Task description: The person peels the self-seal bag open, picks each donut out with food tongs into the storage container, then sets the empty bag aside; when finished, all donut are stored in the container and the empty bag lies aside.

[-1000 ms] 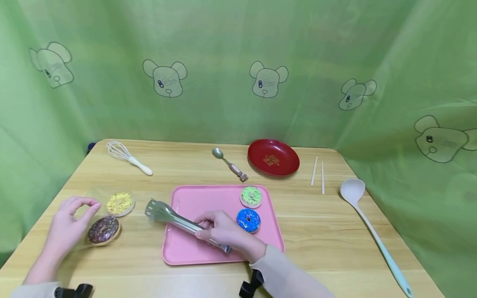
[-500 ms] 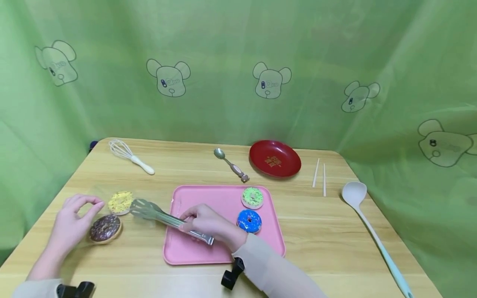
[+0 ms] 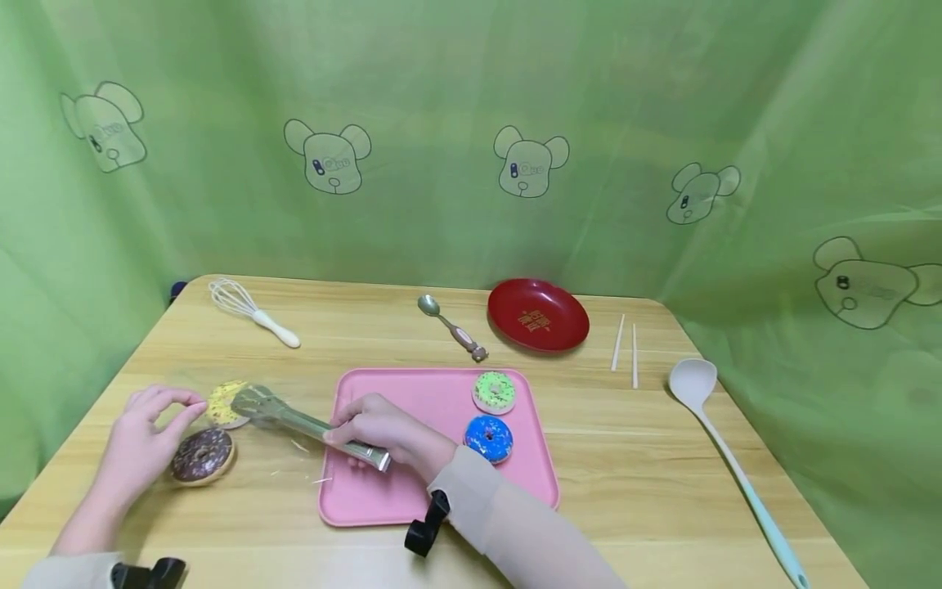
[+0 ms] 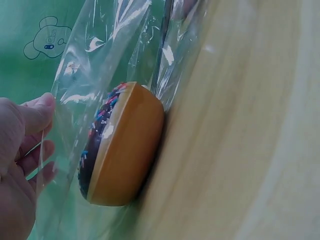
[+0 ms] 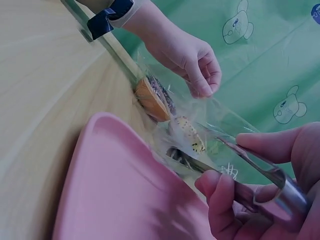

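Observation:
My left hand (image 3: 140, 433) pinches the edge of a clear plastic bag (image 4: 92, 45) at the table's left. Through its film show a chocolate donut with sprinkles (image 3: 202, 456) and, behind it, a yellow donut (image 3: 223, 405). My right hand (image 3: 386, 429) grips metal tongs (image 3: 298, 420) above the left part of the pink tray (image 3: 434, 511). Their head reaches the bag and overlaps the yellow donut; in the right wrist view the two arms stand apart. Whether they touch the donut I cannot tell. A green donut (image 3: 494, 393) and a blue donut (image 3: 488, 439) lie on the tray.
Along the back lie a white whisk (image 3: 253, 312), a spoon (image 3: 450, 327) and a red plate (image 3: 537, 316). Two white sticks (image 3: 634, 357) and a long ladle (image 3: 728, 454) lie on the right. A green curtain (image 3: 441, 204) encloses the table.
My right hand has moved left with the tongs, bringing their head from beside the tray to the yellow donut. The plastic film has shifted; my left hand has stayed in place.

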### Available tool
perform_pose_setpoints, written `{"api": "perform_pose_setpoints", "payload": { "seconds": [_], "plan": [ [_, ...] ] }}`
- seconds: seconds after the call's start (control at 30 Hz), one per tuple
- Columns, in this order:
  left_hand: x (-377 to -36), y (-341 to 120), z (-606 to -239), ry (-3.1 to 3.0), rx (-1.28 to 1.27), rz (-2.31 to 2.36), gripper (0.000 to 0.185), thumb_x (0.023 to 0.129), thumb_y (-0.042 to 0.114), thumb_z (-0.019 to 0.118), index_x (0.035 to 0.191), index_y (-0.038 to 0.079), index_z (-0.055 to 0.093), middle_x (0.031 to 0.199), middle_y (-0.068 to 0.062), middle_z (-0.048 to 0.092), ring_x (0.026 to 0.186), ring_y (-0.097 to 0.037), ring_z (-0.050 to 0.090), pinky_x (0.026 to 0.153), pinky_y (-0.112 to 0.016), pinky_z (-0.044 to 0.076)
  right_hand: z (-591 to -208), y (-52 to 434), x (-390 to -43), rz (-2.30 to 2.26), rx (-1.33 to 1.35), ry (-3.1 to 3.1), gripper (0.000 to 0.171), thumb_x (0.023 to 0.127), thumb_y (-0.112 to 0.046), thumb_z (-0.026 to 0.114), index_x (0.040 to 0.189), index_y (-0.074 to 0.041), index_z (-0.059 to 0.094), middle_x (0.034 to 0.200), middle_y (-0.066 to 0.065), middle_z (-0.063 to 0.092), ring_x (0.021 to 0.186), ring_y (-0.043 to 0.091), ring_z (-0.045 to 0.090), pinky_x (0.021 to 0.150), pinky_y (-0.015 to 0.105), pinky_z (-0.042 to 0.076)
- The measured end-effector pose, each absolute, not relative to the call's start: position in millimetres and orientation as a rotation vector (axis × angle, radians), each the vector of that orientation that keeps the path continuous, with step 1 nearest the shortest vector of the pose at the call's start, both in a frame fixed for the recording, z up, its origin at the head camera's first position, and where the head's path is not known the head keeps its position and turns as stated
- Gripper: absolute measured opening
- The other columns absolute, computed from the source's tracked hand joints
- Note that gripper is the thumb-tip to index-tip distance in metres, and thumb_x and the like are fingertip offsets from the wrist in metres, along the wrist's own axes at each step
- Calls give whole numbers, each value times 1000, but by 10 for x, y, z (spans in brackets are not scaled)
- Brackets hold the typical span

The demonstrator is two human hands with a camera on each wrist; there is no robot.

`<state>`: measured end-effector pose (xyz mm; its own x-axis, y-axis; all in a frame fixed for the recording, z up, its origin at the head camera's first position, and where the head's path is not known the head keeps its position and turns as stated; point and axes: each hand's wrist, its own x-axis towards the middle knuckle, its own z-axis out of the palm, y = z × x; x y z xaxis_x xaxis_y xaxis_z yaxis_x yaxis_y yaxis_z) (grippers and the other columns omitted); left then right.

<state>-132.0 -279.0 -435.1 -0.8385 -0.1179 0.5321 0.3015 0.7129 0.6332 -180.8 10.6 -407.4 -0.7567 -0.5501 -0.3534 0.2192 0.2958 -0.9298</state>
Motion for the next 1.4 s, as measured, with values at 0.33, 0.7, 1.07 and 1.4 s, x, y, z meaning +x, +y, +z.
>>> {"api": "perform_pose_setpoints", "payload": {
  "seconds": [0.33,0.7,1.07,1.4],
  "plan": [
    [-1335,-2788,-4368,-2362,-145,-989,8,82,2,68,89,1,65,90,-9,57,96,-10,40,87,-53,34,-4148,20,-1881,-1560,-234,1913,15,80,-1,68,94,0,67,70,15,61,43,17,49,37,25,44],
    [-1306,-2809,-4386,-2350,-118,-1001,10,83,6,68,91,1,65,92,7,55,97,5,36,94,-36,31,-4150,119,-1835,-1616,-294,1884,22,79,-2,67,100,2,66,70,14,61,44,18,49,38,26,44],
    [-1283,-2820,-4380,-2411,-121,-1026,9,87,10,65,90,2,63,93,-3,54,99,-13,38,86,-67,30,-4132,298,-1768,-1593,-325,1908,22,79,-5,67,101,1,66,74,16,62,46,18,51,39,26,45],
    [-1284,-2830,-4395,-2419,-115,-1004,9,87,10,65,89,2,63,93,-1,54,98,-19,39,86,-66,31,-4081,469,-1691,-1613,-323,1944,25,78,-5,68,102,1,66,76,18,62,47,18,51,38,25,44]
  ]
}}
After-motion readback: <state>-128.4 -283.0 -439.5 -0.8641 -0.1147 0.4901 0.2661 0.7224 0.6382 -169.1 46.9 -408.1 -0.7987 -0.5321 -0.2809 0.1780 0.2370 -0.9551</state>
